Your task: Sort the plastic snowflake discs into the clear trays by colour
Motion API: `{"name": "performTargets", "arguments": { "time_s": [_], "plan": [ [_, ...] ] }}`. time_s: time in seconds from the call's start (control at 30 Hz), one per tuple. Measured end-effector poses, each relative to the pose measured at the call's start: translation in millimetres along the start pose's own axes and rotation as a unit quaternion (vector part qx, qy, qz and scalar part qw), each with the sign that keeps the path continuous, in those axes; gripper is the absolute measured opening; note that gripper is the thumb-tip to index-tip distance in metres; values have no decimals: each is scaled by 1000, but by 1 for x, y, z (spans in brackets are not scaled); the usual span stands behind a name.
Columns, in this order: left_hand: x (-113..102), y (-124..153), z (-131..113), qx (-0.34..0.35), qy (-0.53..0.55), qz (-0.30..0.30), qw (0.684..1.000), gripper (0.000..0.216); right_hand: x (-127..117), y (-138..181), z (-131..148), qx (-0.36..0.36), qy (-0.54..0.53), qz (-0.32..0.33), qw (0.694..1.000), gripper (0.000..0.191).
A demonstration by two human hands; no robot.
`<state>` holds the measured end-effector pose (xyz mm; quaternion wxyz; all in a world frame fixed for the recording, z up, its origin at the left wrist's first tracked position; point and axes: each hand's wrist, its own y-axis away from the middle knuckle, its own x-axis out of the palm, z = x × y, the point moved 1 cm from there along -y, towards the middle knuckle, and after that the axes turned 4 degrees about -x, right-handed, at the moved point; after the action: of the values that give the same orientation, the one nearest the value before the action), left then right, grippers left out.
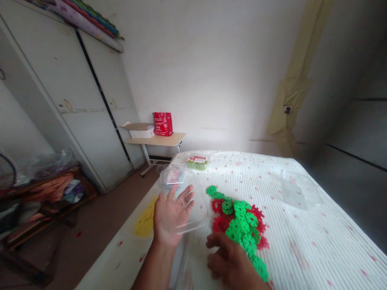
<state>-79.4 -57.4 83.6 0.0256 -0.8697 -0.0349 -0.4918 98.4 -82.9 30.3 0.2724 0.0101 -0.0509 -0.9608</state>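
A clear plastic lid or shallow tray (196,215) rests on my left hand (172,217), whose palm faces up with the fingers spread beneath the see-through plastic. To its right, my right hand (228,255) hovers low over the table, somewhat blurred, with fingers half bent and apart; nothing shows in it. Just beyond that hand lies a pile of green notched plastic discs (242,225), strewn over red notched discs (222,221). Yellow discs (145,219) are heaped left of my left hand, partly hidden by it.
Another clear plastic container (299,191) stands at the table's right. A labelled clear box with green pieces (197,162) sits near the far edge. Behind, a small side table (169,139) carries a red bag (162,124) and a white box (141,131). Cabinets (90,100) line the left.
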Motion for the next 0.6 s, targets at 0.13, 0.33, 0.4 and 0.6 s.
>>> {"name": "performTargets", "arguments": {
  "time_s": [0.13,0.33,0.4,0.6],
  "plan": [
    [8,0,19,-7,-2,4,1000,51,-34,3,40,-101,-17,-100,990,31],
    [28,-1,53,-44,-11,29,999,60,-57,1,70,-204,166,-101,960,31],
    [35,-3,61,-62,-26,33,997,61,-67,-2,72,-217,199,-111,949,32],
    [41,-18,68,-71,-134,-66,986,55,-141,-24,86,-182,388,-253,867,29]
  ]
}}
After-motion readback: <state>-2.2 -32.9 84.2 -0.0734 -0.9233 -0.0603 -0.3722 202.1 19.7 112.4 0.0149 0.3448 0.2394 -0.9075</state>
